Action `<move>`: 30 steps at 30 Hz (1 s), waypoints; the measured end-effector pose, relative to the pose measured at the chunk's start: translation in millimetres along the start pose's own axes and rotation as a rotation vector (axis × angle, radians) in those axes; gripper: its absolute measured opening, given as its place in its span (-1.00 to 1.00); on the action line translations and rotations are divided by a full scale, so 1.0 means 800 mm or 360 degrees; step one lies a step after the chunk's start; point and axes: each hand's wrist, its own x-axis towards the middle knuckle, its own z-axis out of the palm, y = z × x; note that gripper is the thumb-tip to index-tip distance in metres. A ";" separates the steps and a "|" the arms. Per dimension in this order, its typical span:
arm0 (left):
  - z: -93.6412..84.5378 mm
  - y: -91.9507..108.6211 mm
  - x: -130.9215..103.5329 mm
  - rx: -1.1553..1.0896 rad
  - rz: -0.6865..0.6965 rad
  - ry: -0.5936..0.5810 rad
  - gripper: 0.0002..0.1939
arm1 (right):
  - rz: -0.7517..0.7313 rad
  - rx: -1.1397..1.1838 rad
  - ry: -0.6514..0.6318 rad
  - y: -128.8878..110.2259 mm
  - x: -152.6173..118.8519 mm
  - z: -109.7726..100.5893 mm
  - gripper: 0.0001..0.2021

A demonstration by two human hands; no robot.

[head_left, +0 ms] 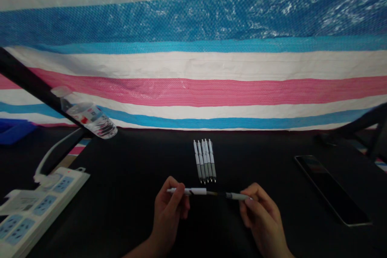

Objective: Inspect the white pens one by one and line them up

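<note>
My left hand [171, 209] is closed in a pinch round a white pen barrel [198, 191], held level above the black table. Opposite it, my right hand [263, 213] pinches the pen's grey grip section [237, 196]. The two pen parts stand apart, end to end, with a thin dark refill [216, 194] showing in the gap. Just beyond my hands lie several white pens with grey grips [204, 159], side by side in a row with their tips pointing toward me.
A white power strip [45, 205] with a plugged-in cable lies at the left. Behind it a clear plastic bottle [90, 117] leans by a dark bar. On the right is a black phone [331, 189]. A striped tarp [193, 64] hangs behind the black table [121, 177].
</note>
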 end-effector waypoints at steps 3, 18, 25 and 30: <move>-0.001 0.001 0.002 -0.0024 0.0017 0.0014 -0.53 | -0.0027 0.0023 0.0040 -0.002 0.000 0.001 -0.68; 0.003 0.001 0.001 0.0021 -0.0076 -0.0056 -0.50 | -0.0075 -0.0133 -0.0166 0.003 0.000 0.001 -0.71; 0.004 -0.005 0.000 0.0086 -0.0085 -0.0139 -0.50 | -0.0188 -0.0521 -0.0439 0.001 -0.005 0.007 -0.73; 0.004 -0.002 0.002 0.0091 -0.0030 -0.0146 -0.51 | -0.0270 -0.0793 -0.0368 0.006 -0.004 0.008 -0.70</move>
